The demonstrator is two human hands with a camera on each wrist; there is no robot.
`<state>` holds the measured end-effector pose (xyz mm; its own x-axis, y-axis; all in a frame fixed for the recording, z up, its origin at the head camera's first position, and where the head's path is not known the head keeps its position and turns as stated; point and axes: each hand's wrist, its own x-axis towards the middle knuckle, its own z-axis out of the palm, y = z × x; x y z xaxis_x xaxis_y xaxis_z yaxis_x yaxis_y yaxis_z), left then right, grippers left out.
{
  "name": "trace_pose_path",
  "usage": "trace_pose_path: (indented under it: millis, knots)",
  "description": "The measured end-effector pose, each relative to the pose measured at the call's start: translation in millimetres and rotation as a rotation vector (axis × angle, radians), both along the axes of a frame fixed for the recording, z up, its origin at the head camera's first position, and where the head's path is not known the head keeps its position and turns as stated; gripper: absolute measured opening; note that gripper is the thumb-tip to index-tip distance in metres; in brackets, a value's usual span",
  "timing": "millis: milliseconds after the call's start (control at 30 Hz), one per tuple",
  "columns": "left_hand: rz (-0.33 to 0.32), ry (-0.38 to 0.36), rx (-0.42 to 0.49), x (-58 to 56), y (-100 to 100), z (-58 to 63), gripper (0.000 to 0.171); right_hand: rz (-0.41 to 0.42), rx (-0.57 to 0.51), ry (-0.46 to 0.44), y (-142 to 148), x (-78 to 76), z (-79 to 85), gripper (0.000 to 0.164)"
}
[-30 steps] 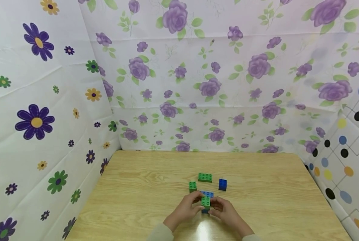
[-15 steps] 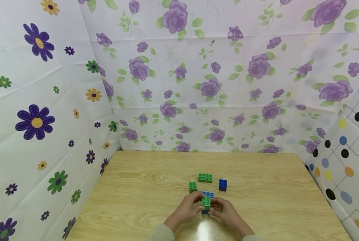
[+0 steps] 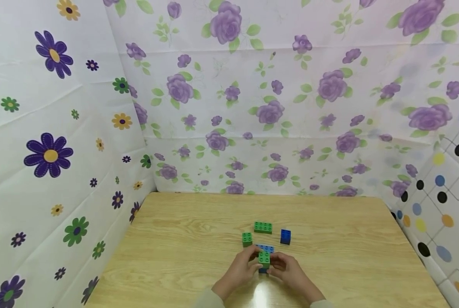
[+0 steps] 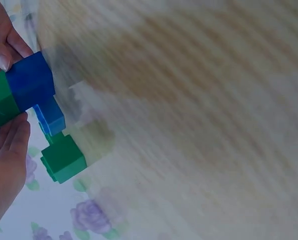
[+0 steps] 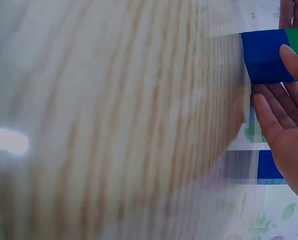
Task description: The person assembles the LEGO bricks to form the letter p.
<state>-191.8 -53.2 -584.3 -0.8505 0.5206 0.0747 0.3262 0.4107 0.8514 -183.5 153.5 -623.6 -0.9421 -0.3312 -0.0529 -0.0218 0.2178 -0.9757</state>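
A green toy building brick (image 3: 264, 259) sits on a dark blue brick (image 3: 263, 270), the two forming a small stack between both hands. From one side my left hand (image 3: 241, 267) holds the stack with fingers and thumb bent around it. My right hand (image 3: 290, 270) grips the opposite side; in the right wrist view its thumb presses on the dark blue brick (image 5: 266, 56). Just behind the stack lies a lighter blue brick (image 3: 267, 248), partly hidden by the hands. A smaller green brick (image 3: 246, 239) lies beyond my left fingers.
Farther back on the wooden table (image 3: 183, 239) are a long green brick (image 3: 263, 227) and, to its right, a dark blue block (image 3: 285, 236). Patterned sheets enclose the table, with a rose-printed cloth (image 3: 269, 112) at the back.
The head view has shifted very slightly. Both hands keep their hold on the stack, and the bricks on the table stay where they were.
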Motion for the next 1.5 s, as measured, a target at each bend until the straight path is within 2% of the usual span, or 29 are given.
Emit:
trace_pose_path:
  millis: [133,267,433,733,933,1133,1233,1500]
  knots:
    - [0.021,-0.051,0.075,0.8,-1.1,-4.7,0.035,0.003,-0.007,0.0,0.4,-0.2,1.4,0.042]
    - [0.024,-0.061,0.117,-0.2,-1.8,-6.6,0.035,0.007,-0.012,0.012,0.1,0.2,4.1,0.042]
    - [0.02,-0.055,0.106,-1.5,-1.6,-6.7,0.035,0.001,0.003,0.019,0.4,2.0,5.4,0.043]
    - [0.005,-0.092,0.087,-1.3,-2.3,-9.4,0.033,0.027,0.011,0.067,7.7,0.3,4.2,0.041]
    - [0.012,-0.076,0.108,-0.8,-1.9,-10.3,0.033,-0.042,0.019,0.068,13.8,-3.7,11.3,0.035]
    - [0.024,-0.077,0.091,-0.4,-0.3,-11.2,0.033,-0.2,0.057,0.088,10.8,-10.0,15.6,0.026]
    - [0.025,-0.067,0.091,0.3,-0.2,-11.3,0.033,-0.253,0.062,0.092,8.6,-13.3,15.8,0.026]
    - [0.021,-0.076,0.106,1.2,-1.6,-12.3,0.033,-0.246,0.027,0.071,4.2,-22.7,8.6,0.036]
